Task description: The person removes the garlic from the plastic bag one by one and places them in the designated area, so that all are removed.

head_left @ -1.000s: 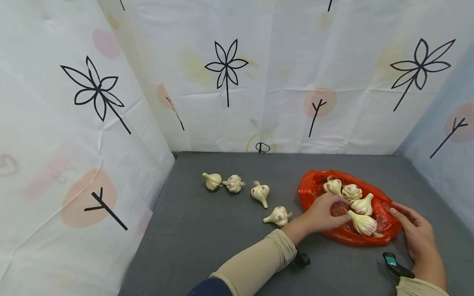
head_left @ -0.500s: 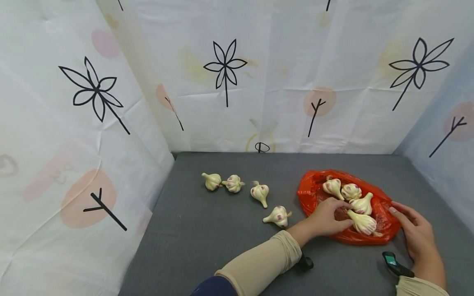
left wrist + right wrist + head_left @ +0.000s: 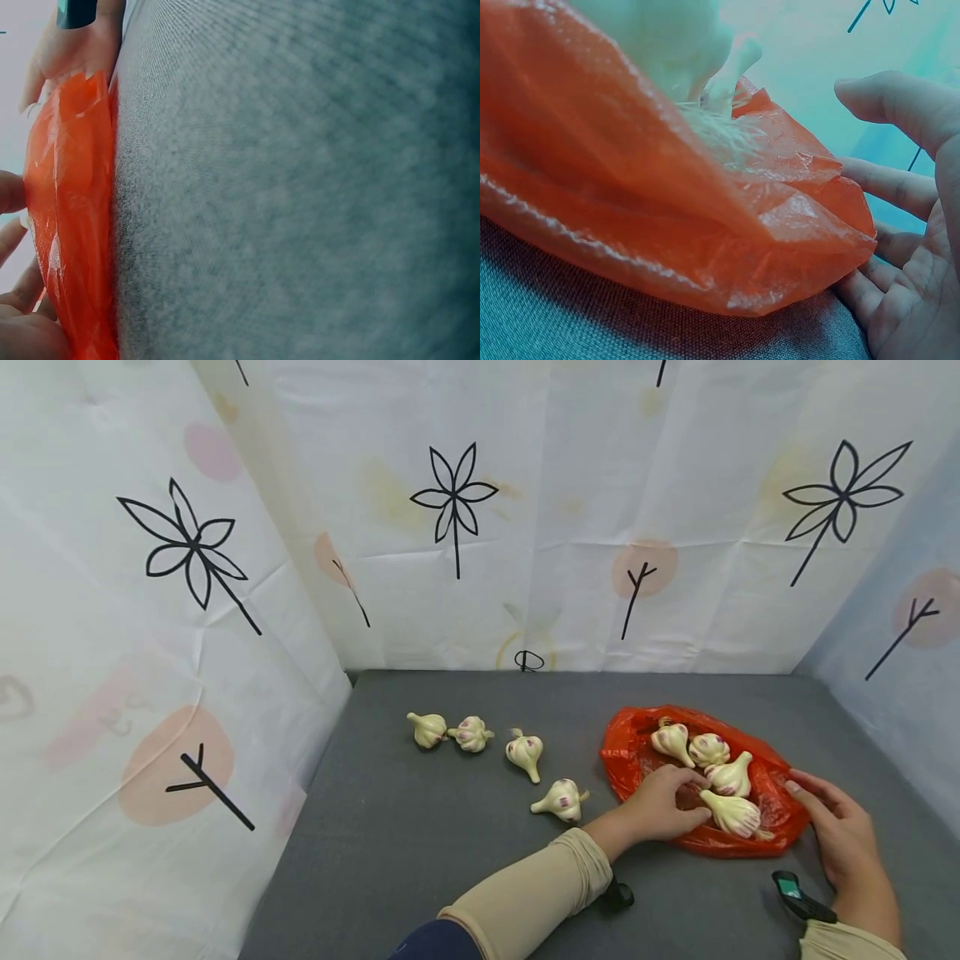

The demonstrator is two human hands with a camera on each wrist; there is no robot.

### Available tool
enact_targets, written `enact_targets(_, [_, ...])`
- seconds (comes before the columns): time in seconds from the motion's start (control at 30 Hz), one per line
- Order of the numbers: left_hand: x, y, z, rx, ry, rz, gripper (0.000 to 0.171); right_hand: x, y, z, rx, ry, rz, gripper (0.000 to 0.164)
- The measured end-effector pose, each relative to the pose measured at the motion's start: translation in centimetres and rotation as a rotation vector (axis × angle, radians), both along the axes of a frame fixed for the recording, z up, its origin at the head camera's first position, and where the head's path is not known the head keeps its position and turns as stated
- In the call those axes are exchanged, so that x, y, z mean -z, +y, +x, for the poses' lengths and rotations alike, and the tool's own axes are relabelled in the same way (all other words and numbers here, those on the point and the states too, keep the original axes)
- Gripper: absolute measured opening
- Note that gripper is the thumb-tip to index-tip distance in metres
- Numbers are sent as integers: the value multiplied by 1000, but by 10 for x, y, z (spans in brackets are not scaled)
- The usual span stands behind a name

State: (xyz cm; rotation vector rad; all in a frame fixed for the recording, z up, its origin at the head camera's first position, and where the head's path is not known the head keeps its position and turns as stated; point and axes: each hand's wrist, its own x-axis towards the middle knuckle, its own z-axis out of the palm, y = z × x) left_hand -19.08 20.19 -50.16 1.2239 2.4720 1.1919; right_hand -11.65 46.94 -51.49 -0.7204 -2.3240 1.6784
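A red plastic bag (image 3: 783, 797) lies wide at the mouth on the right of the table, with several garlic bulbs inside. My left hand (image 3: 660, 803) reaches over its near left rim, thumb and fingers spread on either side of the stem of the nearest garlic bulb (image 3: 735, 816). A gap shows between them; whether they touch the stem I cannot tell. At the bag's right end rests my right hand (image 3: 843, 831), its fingers against the outside. In the right wrist view, the thumb of my right hand (image 3: 922, 300) stands apart from the bag (image 3: 727, 255).
Several more garlic bulbs lie loose on the grey table (image 3: 420, 860): one bulb (image 3: 561, 800) just left of my left forearm, another bulb (image 3: 524, 753) behind it, and a pair farther left. White patterned cloth (image 3: 562, 610) hangs around the back and sides.
My left hand has shifted slightly right and nearer, toward the closest bulb's stem, its fingers a little lower. My right hand and the bulbs stay in place.
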Motion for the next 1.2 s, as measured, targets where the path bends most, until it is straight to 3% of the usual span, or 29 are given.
enact_targets(0.37, [5,0,-1,23,-96,83,19,1,0,0,9,-5,-1,44])
enact_targets(0.7, [5,-1,-3,33,-117,94,15,0,-1,-1,22,-36,20,47])
enact_targets(1.2, [-7,-3,-2,-5,-111,173,15,-2,0,-2,11,-44,24,49])
